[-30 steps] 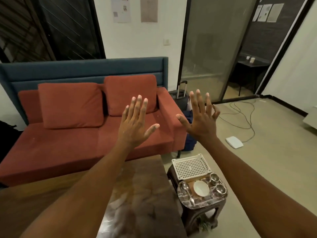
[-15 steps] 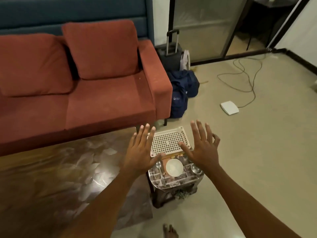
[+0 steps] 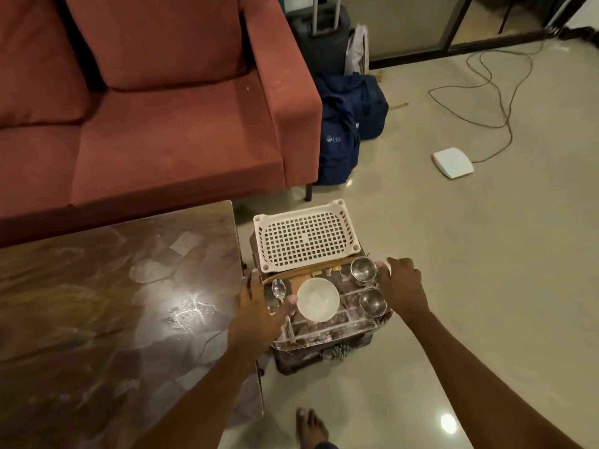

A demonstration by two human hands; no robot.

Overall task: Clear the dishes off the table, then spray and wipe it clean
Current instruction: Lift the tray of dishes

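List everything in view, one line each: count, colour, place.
sofa: one, rust red, top left
table: one, brown marbled, lower left
stool: one, dark, right of table
tray: one, patterned, on stool
basket: one, white, stool's far side
bowl: one, white, tray middle
spoon: one, steel, tray left
cups: two, steel, tray right
suitcase: one, black, beside sofa
bags: two, navy, floor by sofa arm
cable: one, dark, floor top right
box: one, white, floor right
foot: one, bare, bottom edge
left hand: grips tray's left edge
right hand: grips tray's right edge
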